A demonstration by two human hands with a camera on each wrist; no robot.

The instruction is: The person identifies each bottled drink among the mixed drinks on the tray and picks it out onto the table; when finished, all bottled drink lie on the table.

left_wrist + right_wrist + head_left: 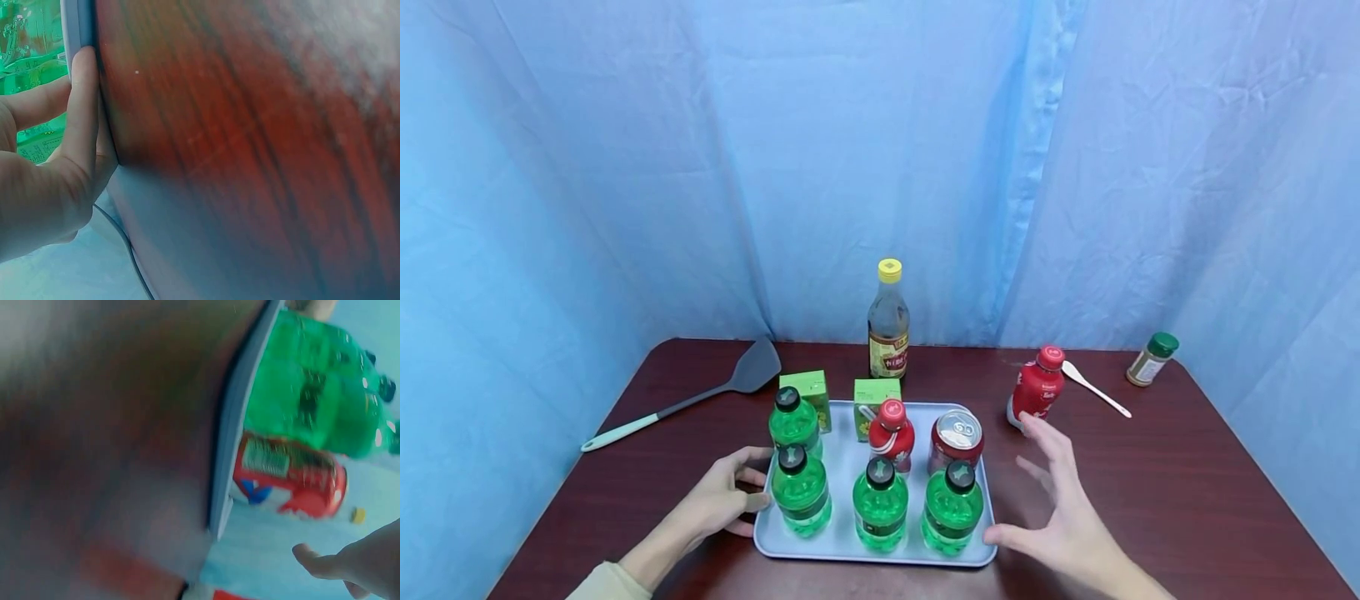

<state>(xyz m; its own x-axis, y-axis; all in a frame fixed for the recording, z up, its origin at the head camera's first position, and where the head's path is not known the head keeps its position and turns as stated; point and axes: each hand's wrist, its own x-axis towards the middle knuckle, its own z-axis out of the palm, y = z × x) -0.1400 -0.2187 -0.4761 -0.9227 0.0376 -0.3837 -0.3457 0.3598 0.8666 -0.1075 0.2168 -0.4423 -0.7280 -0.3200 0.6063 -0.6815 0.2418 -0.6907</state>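
In the head view a light blue tray (842, 546) holds several green drink bottles (880, 504), a small red bottle (891, 437), a red drink can (957, 442) and two green cartons (877, 398). My left hand (718, 496) is at the tray's left edge; in the left wrist view a fingertip (84, 62) touches its rim. By the right front corner is my right hand (1063, 508), fingers spread, thumb at the tray's edge. Its forefinger overlaps a second red bottle (1037, 390) standing on the table; I cannot tell if they touch.
Behind the tray stands a yellow-capped sauce bottle (889, 325). A grey spatula (730, 385) with a pale green handle lies at the left. At the right are a white spoon (1096, 389) and a green-lidded spice jar (1152, 360). Blue curtains (865, 167) hang behind the table.
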